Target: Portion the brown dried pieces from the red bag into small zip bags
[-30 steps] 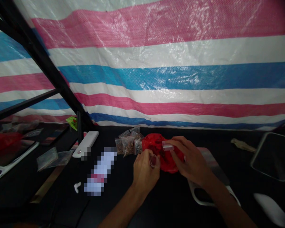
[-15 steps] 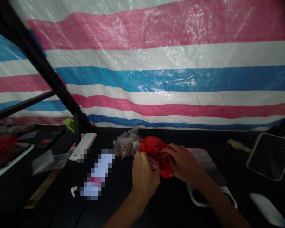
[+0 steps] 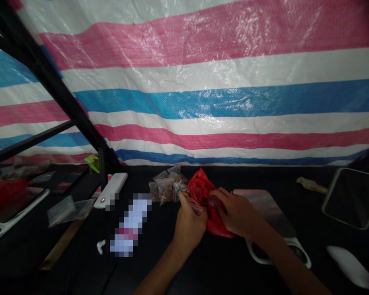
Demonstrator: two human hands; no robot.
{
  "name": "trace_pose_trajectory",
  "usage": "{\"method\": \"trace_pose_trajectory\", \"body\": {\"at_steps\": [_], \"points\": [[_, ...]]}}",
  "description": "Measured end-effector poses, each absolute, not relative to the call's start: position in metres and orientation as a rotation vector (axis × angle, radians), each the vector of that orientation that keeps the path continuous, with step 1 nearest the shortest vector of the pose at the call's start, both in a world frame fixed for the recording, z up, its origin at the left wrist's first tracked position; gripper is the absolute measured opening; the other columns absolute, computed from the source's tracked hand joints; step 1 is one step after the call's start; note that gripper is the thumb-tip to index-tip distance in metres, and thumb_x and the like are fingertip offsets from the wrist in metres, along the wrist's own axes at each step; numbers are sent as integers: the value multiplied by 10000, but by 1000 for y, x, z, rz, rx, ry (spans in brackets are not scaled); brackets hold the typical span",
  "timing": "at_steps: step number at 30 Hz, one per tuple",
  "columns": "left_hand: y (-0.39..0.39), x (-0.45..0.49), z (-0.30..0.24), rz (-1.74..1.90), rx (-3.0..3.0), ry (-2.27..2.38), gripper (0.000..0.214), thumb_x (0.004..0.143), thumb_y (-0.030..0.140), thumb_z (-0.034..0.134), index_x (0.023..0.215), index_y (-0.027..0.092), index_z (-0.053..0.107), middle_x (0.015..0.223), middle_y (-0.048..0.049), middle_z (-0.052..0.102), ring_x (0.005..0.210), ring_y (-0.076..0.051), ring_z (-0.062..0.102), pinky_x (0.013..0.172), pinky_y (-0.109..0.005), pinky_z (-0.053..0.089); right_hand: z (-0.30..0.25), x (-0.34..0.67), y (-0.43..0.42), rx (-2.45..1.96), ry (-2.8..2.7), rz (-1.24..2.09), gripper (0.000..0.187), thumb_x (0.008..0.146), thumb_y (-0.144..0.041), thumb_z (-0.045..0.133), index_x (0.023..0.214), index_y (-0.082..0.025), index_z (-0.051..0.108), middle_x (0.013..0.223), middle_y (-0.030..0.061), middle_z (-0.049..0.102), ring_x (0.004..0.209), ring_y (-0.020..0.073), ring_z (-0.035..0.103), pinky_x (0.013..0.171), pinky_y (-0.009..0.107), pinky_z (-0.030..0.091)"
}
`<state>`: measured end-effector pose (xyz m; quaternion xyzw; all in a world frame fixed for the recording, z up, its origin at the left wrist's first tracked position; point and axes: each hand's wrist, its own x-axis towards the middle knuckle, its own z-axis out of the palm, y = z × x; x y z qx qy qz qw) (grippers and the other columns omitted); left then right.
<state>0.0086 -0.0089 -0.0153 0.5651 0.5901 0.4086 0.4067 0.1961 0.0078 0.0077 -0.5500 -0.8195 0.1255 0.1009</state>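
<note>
A red plastic bag (image 3: 203, 190) lies on the black table (image 3: 221, 262) in front of me. My left hand (image 3: 189, 223) pinches a small clear plastic pouch (image 3: 193, 205) at the bag's left edge. My right hand (image 3: 235, 213) is closed at the bag's mouth, its fingertips inside the red plastic; what they hold is hidden. Several small clear pouches filled with brown bits (image 3: 167, 187) sit just left of the bag.
A flat digital scale (image 3: 264, 209) lies under my right forearm. A white device (image 3: 110, 189) and a blurred-out box (image 3: 129, 224) lie to the left, empty pouches (image 3: 68, 205) farther left. A square mirror (image 3: 350, 197) stands at the right. A striped tarpaulin (image 3: 203, 102) hangs behind.
My right hand has dropped from above the red bag into its mouth. The left hand has shifted its clear pouch up against the bag's edge.
</note>
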Motion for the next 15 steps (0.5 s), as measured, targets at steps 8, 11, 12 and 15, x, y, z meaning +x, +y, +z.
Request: {"method": "trace_pose_trajectory", "body": {"at_steps": [8, 11, 12, 15], "points": [[9, 8, -35, 1335, 1183, 1199, 340, 753, 62, 628, 941, 234, 403, 839, 46, 539, 747, -118, 560, 712, -234, 466, 5, 185, 1, -1750, -2438, 259, 448, 936, -212, 498, 1379, -248, 554, 1334, 95, 637, 830, 210, 720, 646, 306, 432], [13, 7, -34, 1338, 1083, 1135, 303, 736, 63, 608, 893, 227, 407, 805, 54, 504, 721, -103, 524, 677, -210, 446, 2, 179, 0, -1794, -2453, 217, 441, 979, -251, 455, 1410, -216, 544, 1374, 131, 612, 787, 206, 726, 614, 311, 426], [15, 7, -33, 1320, 1042, 1114, 290, 740, 77, 609, 887, 225, 408, 798, 55, 503, 707, -101, 517, 660, -207, 440, 1, 178, 0, -1795, -2460, 212, 442, 992, -265, 443, 1420, -211, 538, 1382, 136, 608, 784, 204, 727, 613, 310, 427], [18, 5, -30, 1279, 952, 1073, 272, 736, 116, 618, 902, 220, 430, 810, 49, 527, 702, -104, 520, 656, -214, 444, -1, 176, 1, -1797, -2455, 199, 448, 1008, -286, 429, 1441, -209, 520, 1383, 135, 611, 789, 204, 727, 624, 312, 431]]}}
